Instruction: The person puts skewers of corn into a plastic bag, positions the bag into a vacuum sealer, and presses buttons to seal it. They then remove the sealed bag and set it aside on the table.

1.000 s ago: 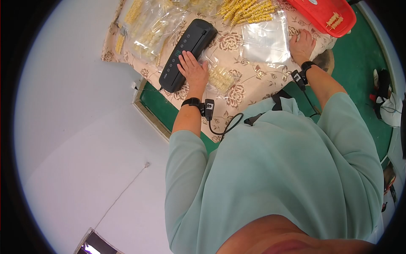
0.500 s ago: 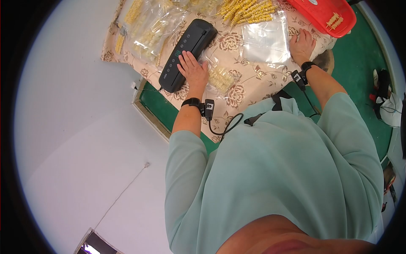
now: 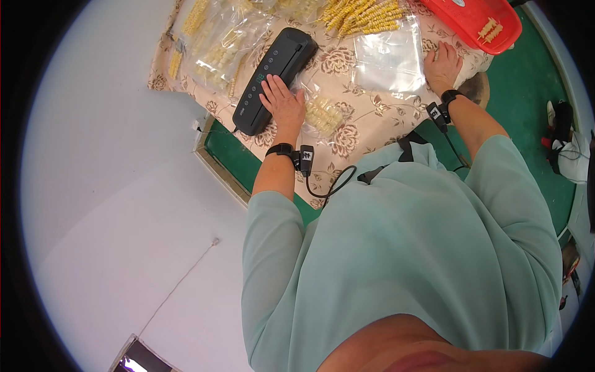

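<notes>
My left hand [image 3: 285, 104] lies with fingers outstretched on the black vacuum sealer [image 3: 286, 53], near its lit display. Beside that hand, a clear plastic bag of pale yellow pieces [image 3: 323, 116] sits against the sealer's right side; whether its edge is inside the machine is hidden. My right hand [image 3: 442, 67] rests open on the flowered tablecloth [image 3: 379, 111], holding nothing. Just left of it is a stack of clear empty bags [image 3: 389, 65].
Yellow skewered strips [image 3: 365, 15] lie in a pile at the table's far side. Filled clear bags [image 3: 220, 56] crowd the left. A red basin [image 3: 477, 22] with a few pale pieces stands at the right. A power cord [image 3: 217, 131] runs from the sealer to the wall.
Both hands keep their places. The bag beside the sealer looks slightly more wrinkled around its contents.
</notes>
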`<state>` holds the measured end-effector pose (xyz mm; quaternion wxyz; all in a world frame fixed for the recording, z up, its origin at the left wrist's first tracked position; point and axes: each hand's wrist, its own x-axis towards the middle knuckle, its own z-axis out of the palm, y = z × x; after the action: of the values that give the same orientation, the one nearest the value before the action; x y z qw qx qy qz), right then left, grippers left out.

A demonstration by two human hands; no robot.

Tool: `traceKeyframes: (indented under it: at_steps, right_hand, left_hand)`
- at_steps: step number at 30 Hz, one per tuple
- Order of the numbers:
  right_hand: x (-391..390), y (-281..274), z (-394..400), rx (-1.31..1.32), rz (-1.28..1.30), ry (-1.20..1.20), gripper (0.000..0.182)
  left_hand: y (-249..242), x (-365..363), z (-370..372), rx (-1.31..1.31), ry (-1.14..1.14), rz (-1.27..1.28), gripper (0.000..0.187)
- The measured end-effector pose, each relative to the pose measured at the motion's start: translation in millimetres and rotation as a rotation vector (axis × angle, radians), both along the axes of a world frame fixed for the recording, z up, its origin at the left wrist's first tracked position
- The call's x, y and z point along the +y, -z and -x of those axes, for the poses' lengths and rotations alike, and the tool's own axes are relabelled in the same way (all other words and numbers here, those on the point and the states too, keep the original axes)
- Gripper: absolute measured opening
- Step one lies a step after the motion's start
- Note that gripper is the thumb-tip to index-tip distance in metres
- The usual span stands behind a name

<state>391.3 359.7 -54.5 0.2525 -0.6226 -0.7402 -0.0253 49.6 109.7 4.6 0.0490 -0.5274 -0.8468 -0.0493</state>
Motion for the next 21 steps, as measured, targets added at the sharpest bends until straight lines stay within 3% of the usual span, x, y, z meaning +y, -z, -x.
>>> traceKeyframes:
  at_steps: [21]
  right_hand:
    - [1.1, 2.6, -0.7, -0.016, -0.027, 0.012, 0.042]
  left_hand:
    - [1.2, -0.2, 0.1, 0.003, 0.002, -0.014, 0.087]
